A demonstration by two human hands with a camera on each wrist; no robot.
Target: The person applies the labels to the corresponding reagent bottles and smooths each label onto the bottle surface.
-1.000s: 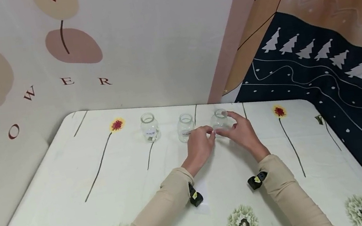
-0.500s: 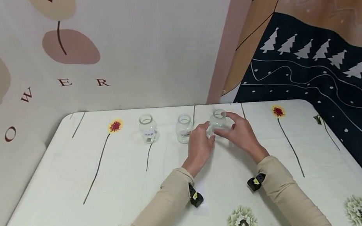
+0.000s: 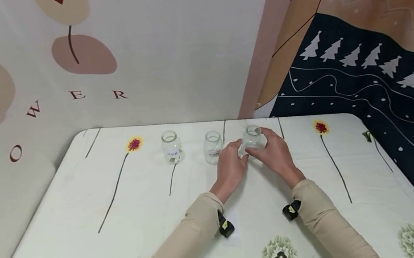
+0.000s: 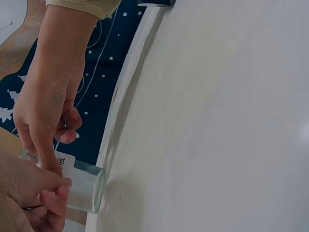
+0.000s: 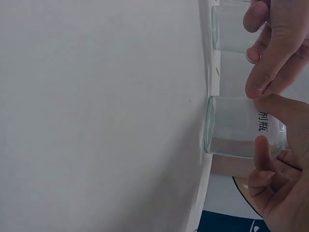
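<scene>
At the right end of a row of jars stands a clear glass jar [image 3: 253,140], upright on the table. My right hand [image 3: 279,156] grips it from the right side, thumb in front and fingers behind. My left hand [image 3: 231,166] is at its left front, with index finger and thumb pressed against the glass. A white label [image 5: 265,120] with dark printed characters lies on the jar's side, partly covered by the fingers. In the right wrist view, the left fingertips meet the right thumb tip at the label's edge.
Two more labelled jars, the middle one [image 3: 213,148] and the left one [image 3: 171,148], stand to the left. A faint pale sheet [image 3: 231,233] lies on the flower-printed tablecloth [image 3: 158,231] between the forearms. Printed wall cloth [image 3: 180,61] rises behind the table.
The left hand's thumb and index finger have parted from their pinch at the label's edge and spread against the jar. The right hand keeps its grip, and the jar stays in place.
</scene>
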